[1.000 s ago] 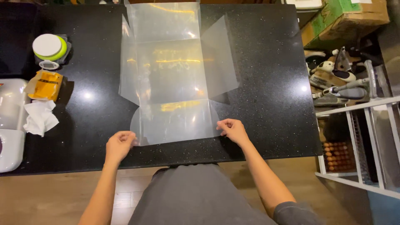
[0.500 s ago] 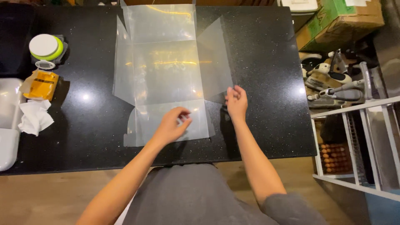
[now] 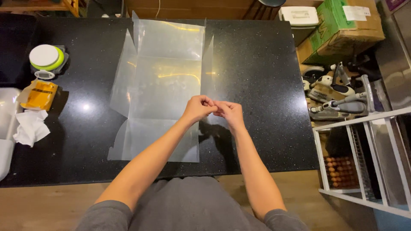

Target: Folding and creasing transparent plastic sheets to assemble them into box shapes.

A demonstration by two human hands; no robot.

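Both my hands meet over the right edge of the clear plastic sheet (image 3: 165,90), which lies flat on the black table (image 3: 265,64). My left hand (image 3: 198,109) and right hand (image 3: 230,112) are pinched together, fingertips touching, seemingly on the sheet's right flap; whether they grip it or only each other, I cannot tell. To fold this well, I judge I should keep the pinch right on the crease line and lift evenly so the flap bends straight. Further left sit a yellow packet (image 3: 37,95), a crumpled tissue (image 3: 30,127) and a round white-lidded container (image 3: 45,57).
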